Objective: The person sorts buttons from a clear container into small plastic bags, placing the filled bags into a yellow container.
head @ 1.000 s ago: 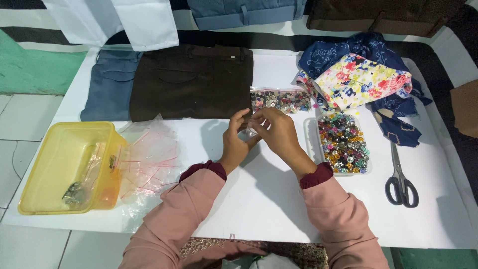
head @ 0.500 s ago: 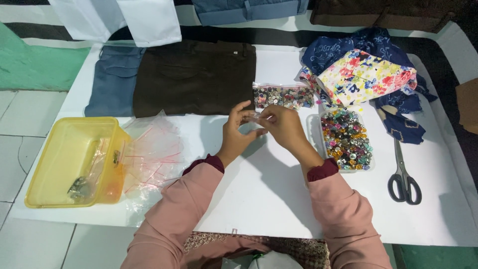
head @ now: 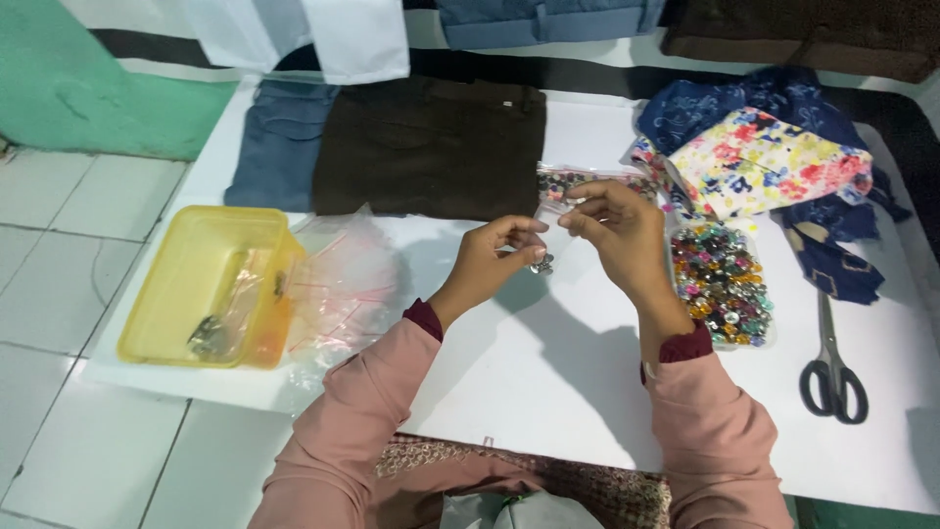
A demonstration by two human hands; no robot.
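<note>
Both hands hold a small clear plastic bag [head: 548,240] above a white sheet [head: 548,362]; a few small metal buttons sit at its bottom. My left hand [head: 490,260] pinches the bag's left edge. At the bag's top right edge, my right hand [head: 617,230] grips with the fingertips. A tray of colourful buttons [head: 720,284] lies just right of my right hand. Behind the hands lies another clear bag of buttons [head: 578,181].
A yellow plastic box [head: 211,284] with small bagged items sits at the left, with a pile of empty clear zip bags [head: 348,284] beside it. Folded dark brown [head: 431,147] and blue garments [head: 279,147] lie behind. Floral fabrics [head: 764,162] and scissors [head: 832,362] are at the right.
The hands stay together on the small bag; my fingers have shifted along its top edge. The camera view has moved slightly.
</note>
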